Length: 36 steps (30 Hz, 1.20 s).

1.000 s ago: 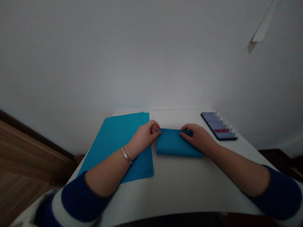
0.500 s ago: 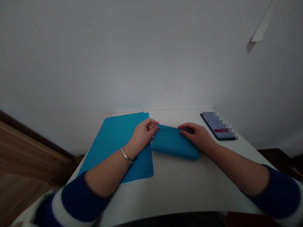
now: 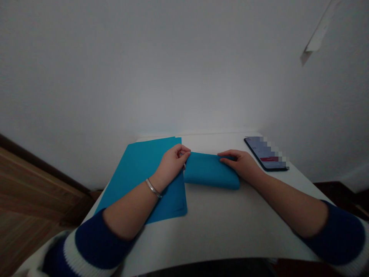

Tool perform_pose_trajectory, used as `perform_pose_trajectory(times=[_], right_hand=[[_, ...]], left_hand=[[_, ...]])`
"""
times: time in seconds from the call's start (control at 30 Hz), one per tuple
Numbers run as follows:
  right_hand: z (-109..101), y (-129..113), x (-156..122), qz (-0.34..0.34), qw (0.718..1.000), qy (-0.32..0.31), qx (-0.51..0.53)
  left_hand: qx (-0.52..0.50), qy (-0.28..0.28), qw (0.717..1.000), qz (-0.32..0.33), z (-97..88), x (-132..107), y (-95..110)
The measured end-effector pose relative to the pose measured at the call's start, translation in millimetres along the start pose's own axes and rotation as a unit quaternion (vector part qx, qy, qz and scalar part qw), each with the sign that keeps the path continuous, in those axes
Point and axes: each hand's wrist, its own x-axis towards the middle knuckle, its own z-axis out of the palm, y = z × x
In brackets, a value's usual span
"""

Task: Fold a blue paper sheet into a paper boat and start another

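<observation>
Blue sheets [image 3: 129,173] lie left on the desk [image 3: 219,227]. My left fingers [image 3: 183,148] pinch the folded blue paper [image 3: 207,171], just right of them; my right fingers [image 3: 227,153] pinch its far edge. Uneven pull could crease it askew.

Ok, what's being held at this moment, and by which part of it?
The folded blue paper: the left hand pinches its far left corner, and the right hand holds its far edge toward the right end.

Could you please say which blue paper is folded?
The small folded blue paper held by the left hand and right hand; the larger blue paper sheets at left lie flat.
</observation>
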Motion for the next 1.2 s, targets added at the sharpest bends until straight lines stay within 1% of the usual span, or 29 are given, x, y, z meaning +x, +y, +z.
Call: perform_pose_trajectory(times=[0.1,0.23,0.4,0.63,0.73,0.83,0.9,1.0,1.13,1.2], right_hand=[[-1,1,2,0.008,1.0,0.001,-0.015],[-4,6,5,0.008,0.999,-0.001,-0.053],[-6,7,7,0.001,0.996,-0.012,-0.093],[-7,9,14,-0.043,0.991,-0.047,-0.119],[-8,10,16,-0.064,0.987,-0.059,-0.136],[-8,10,16,-0.086,0.983,-0.06,-0.152],[-8,10,15,-0.098,0.981,-0.059,-0.157],[-7,8,14,-0.101,0.982,-0.058,-0.148],[-7,8,14,-0.056,0.993,-0.043,-0.099],[-7,9,14,-0.038,0.996,-0.052,-0.062]], left_hand=[[0.022,-0.005,1.0,-0.002,0.2,1,-3],[0.072,-0.008,0.997,0.012,-0.1,3,-8],[0.128,-0.03,0.991,0.02,-2.3,3,-8],[0.178,-0.065,0.982,0.023,-2.3,2,-11],[0.204,-0.064,0.976,0.049,-1.2,2,-13],[0.259,-0.064,0.96,0.09,-1.1,1,-11],[0.284,-0.07,0.951,0.104,-1.2,1,-9],[0.265,-0.057,0.959,0.083,-0.8,0,-8],[0.188,-0.052,0.98,0.043,-1.4,1,-7],[0.15,-0.046,0.987,0.023,-2.2,1,-5]])
